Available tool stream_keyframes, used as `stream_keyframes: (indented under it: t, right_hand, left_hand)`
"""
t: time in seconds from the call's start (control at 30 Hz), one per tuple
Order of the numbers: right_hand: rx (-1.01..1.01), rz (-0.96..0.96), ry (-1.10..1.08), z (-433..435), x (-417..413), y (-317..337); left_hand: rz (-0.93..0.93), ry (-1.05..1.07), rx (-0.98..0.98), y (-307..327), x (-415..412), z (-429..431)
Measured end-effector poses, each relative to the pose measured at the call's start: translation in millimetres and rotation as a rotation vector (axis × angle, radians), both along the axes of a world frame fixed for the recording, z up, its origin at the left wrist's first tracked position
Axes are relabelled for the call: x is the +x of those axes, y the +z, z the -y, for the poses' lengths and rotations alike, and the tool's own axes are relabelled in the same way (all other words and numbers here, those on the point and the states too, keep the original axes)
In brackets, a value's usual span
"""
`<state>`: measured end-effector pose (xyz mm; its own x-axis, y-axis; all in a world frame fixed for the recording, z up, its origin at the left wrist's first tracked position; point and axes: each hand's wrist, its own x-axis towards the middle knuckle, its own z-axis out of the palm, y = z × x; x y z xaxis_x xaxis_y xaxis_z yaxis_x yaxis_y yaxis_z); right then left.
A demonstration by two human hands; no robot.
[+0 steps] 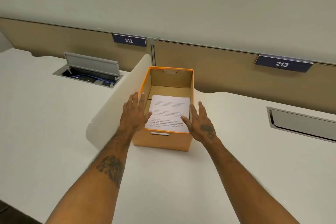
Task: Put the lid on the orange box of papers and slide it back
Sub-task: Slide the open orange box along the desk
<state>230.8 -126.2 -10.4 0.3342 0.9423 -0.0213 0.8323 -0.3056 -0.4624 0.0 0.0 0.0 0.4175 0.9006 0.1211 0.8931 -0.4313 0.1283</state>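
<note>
Left hand (134, 112) spread flat, fingers at the left wall of the orange box (163, 138), thumb over the rim. Box sits lidless mid-counter (163, 178) beside a curved divider (116, 96), papers (169, 112) lying inside. Right hand (201, 123) spread, against the right wall.

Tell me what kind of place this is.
Probably a shared office or study room with numbered desks: nameplates 212 and 213 on the back panels, a curved divider between desks, and an open cable hatch.
</note>
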Motion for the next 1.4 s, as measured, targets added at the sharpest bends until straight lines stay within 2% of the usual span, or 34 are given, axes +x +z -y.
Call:
stream_keyframes:
  t: [0.1, 0.3, 0.4, 0.6, 0.87, 1.4]
  right_hand:
    - [-0.019, -0.093, -0.062, -13, -4, -4]
    - [-0.053, -0.414, -0.291, -30, -5, -2]
    - [-0.071, -0.484, -0.319, -30, -5, 0]
    - [-0.058, -0.436, -0.326, -8, 2, 10]
    - [0.010, -0.419, -0.406, 77, 44, 32]
    - [0.116, -0.384, -0.458, 333, 171, 38]
  left_hand:
    - [0.099, 0.085, -0.121, -3, -1, -12]
    - [0.298, 0.224, -0.387, -16, 1, -29]
    - [0.304, 0.273, -0.372, -18, 1, -30]
    - [0.300, 0.218, -0.284, -19, 11, -15]
    - [0.320, 0.137, -0.265, -9, 66, 43]
    - [0.366, 0.047, -0.294, -1, 205, 291]
